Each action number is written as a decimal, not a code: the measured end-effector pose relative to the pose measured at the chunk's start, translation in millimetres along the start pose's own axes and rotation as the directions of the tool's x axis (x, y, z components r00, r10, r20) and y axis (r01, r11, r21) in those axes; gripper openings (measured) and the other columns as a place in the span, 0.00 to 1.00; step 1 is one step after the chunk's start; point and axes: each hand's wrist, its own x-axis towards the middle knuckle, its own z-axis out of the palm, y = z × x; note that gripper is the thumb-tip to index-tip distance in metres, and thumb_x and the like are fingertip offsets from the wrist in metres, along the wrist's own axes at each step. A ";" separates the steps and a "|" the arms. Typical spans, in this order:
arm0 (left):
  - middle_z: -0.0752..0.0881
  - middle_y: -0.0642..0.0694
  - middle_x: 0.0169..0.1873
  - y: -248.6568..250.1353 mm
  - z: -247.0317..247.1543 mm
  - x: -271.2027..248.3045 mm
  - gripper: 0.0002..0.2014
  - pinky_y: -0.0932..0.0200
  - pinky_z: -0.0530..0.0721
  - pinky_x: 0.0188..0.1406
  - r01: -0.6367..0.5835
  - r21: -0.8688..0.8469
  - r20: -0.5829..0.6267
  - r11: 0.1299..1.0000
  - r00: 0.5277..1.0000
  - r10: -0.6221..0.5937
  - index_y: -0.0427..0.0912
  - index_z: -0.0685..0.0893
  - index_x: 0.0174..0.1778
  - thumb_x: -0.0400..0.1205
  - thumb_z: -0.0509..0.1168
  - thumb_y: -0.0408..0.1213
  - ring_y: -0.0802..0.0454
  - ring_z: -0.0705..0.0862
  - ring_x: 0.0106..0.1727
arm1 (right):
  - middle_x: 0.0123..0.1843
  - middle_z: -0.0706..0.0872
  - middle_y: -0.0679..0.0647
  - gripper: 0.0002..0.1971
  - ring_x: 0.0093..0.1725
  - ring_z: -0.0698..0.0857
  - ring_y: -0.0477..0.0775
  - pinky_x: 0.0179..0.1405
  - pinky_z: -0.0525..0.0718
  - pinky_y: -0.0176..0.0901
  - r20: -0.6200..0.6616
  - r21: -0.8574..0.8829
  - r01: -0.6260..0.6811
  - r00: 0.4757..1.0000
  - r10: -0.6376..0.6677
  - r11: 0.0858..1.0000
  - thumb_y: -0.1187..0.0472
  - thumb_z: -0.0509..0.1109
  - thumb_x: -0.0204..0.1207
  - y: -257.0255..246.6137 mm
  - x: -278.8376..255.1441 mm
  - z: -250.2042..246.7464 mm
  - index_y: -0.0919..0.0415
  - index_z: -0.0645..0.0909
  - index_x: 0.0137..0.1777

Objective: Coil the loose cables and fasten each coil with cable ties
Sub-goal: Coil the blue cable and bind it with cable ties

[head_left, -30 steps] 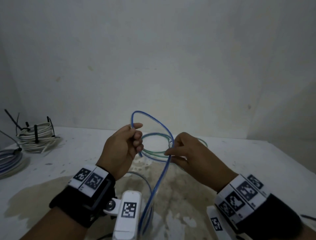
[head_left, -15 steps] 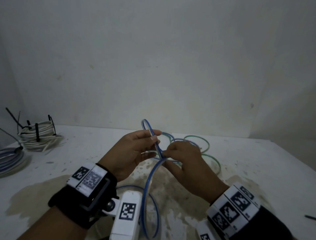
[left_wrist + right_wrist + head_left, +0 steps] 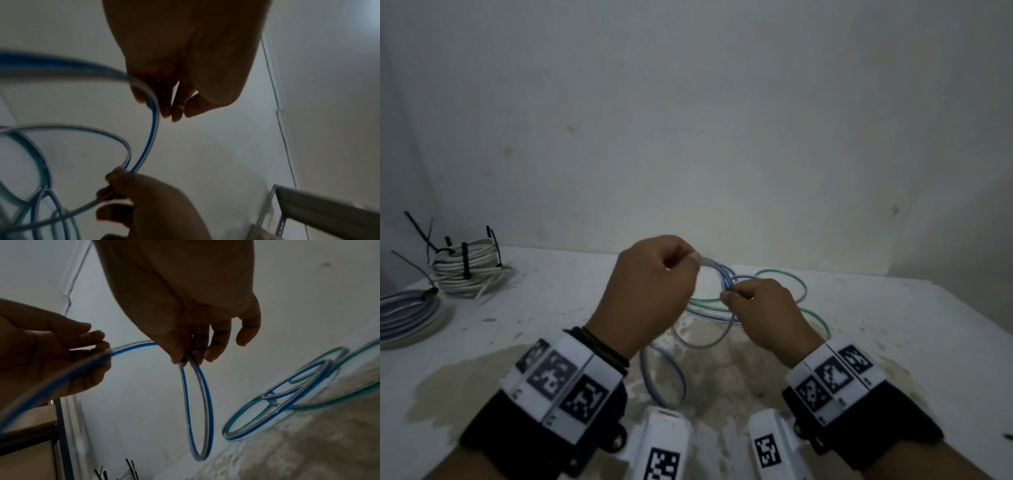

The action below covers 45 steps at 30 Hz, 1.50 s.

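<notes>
blue cable (image 3: 724, 279) held above the table (image 3: 893, 325) between both hands, partly wound — two turns gathered and hanging as a loop (image 3: 198, 410) below the right hand (image 3: 767, 311), the loose remainder trailing down to the tabletop, some of it lying crossed over the green cable (image 3: 784, 274) near the back. right hand with thumb and first fingers (image 3: 180, 353) pinched together on the gathered turns, the other fingers hanging free beside them. left hand (image 3: 650, 291) a little higher, thumb and fingertips (image 3: 144, 97) closed on the running strand just beside the loop. for a neat coil, best judged as follows: feed the next length with the left hand in an arc matching the hanging loop, lay it flat against the earlier turns at the right-hand pinch, and reopen that pinch only enough to admit it — otherwise likely to let the springy turns spread. worth a slight twist of the strand with each turn, since flat two-tone cable of this kind probably kinks if forced. likely snag: the tail where it crosses the green cable, better lifted clear than dragged. farther out on the left of the table, a white coil (image 3: 469, 270) already bound with black cable ties (image 3: 464, 263) and, at the left edge, a blue-and-white coil (image 3: 407, 313) — models for the size wanted.
</notes>
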 end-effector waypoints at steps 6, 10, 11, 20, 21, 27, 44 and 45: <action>0.84 0.49 0.29 -7.7 17.9 -18.5 0.11 0.63 0.74 0.37 -0.338 0.242 0.062 0.909 0.941 0.333 0.40 0.85 0.34 0.80 0.61 0.35 0.57 0.78 0.31 | 0.16 0.62 0.49 0.26 0.16 0.61 0.46 0.17 0.62 0.33 -0.036 0.068 -0.042 0.998 0.045 0.997 0.59 0.67 0.78 -9.8 -6.2 -1.2 0.58 0.61 0.20; 0.89 0.42 0.40 -20.2 31.1 -14.2 0.10 0.47 0.84 0.51 0.391 -0.073 0.268 0.917 0.894 -0.360 0.39 0.87 0.41 0.82 0.61 0.35 0.46 0.86 0.44 | 0.24 0.73 0.68 0.22 0.24 0.71 0.53 0.26 0.69 0.41 -0.009 0.164 -0.026 1.000 0.027 0.986 0.58 0.69 0.77 -13.9 -10.2 0.1 0.71 0.73 0.24; 0.89 0.41 0.42 -20.8 32.3 -11.9 0.10 0.45 0.84 0.53 0.533 -0.199 0.331 0.823 0.827 -0.455 0.37 0.87 0.42 0.82 0.61 0.34 0.45 0.86 0.46 | 0.27 0.77 0.72 0.21 0.25 0.73 0.54 0.28 0.72 0.44 0.002 0.167 -0.016 1.000 0.016 0.986 0.59 0.69 0.77 -15.9 -11.5 2.4 0.74 0.76 0.27; 0.84 0.28 0.41 -37.2 30.1 -10.3 0.12 0.38 0.83 0.60 0.533 -0.432 0.347 0.728 0.843 -0.411 0.25 0.81 0.45 0.84 0.59 0.32 0.38 0.84 0.45 | 0.24 0.84 0.57 0.15 0.22 0.82 0.47 0.29 0.85 0.42 0.110 0.307 0.004 0.993 -0.040 0.952 0.56 0.73 0.76 -34.3 -21.2 -10.0 0.64 0.83 0.31; 0.84 0.30 0.38 -38.5 29.8 -11.0 0.13 0.40 0.85 0.58 0.515 -0.434 0.358 0.739 0.851 -0.384 0.25 0.80 0.45 0.85 0.59 0.34 0.38 0.85 0.43 | 0.25 0.86 0.59 0.15 0.24 0.83 0.50 0.28 0.85 0.41 0.116 0.362 0.007 0.992 -0.053 0.932 0.56 0.72 0.76 -39.0 -19.7 -14.6 0.65 0.84 0.32; 0.85 0.41 0.29 -36.0 34.9 -18.2 0.09 0.52 0.89 0.41 0.507 -0.476 0.421 0.719 0.849 -0.319 0.33 0.80 0.42 0.85 0.60 0.32 0.46 0.85 0.32 | 0.23 0.84 0.59 0.16 0.23 0.83 0.55 0.27 0.85 0.43 0.122 0.546 -0.023 0.991 -0.053 0.837 0.58 0.72 0.77 -54.9 0.0 -29.1 0.74 0.81 0.38; 0.82 0.40 0.27 -41.1 36.2 -23.5 0.13 0.56 0.84 0.33 0.468 -0.610 0.446 0.639 0.870 -0.211 0.31 0.77 0.43 0.84 0.47 0.24 0.46 0.82 0.27 | 0.21 0.78 0.58 0.15 0.17 0.80 0.49 0.21 0.84 0.40 0.160 0.622 -0.174 0.983 0.093 0.763 0.59 0.68 0.80 -54.1 30.7 -27.5 0.66 0.73 0.34; 0.82 0.40 0.26 -41.8 36.4 -23.3 0.13 0.56 0.84 0.33 0.466 -0.633 0.443 0.618 0.873 -0.205 0.31 0.77 0.43 0.85 0.47 0.25 0.46 0.81 0.27 | 0.22 0.78 0.57 0.15 0.18 0.80 0.48 0.22 0.84 0.40 0.163 0.652 -0.189 0.981 0.108 0.734 0.59 0.68 0.80 -53.6 32.1 -27.8 0.67 0.73 0.35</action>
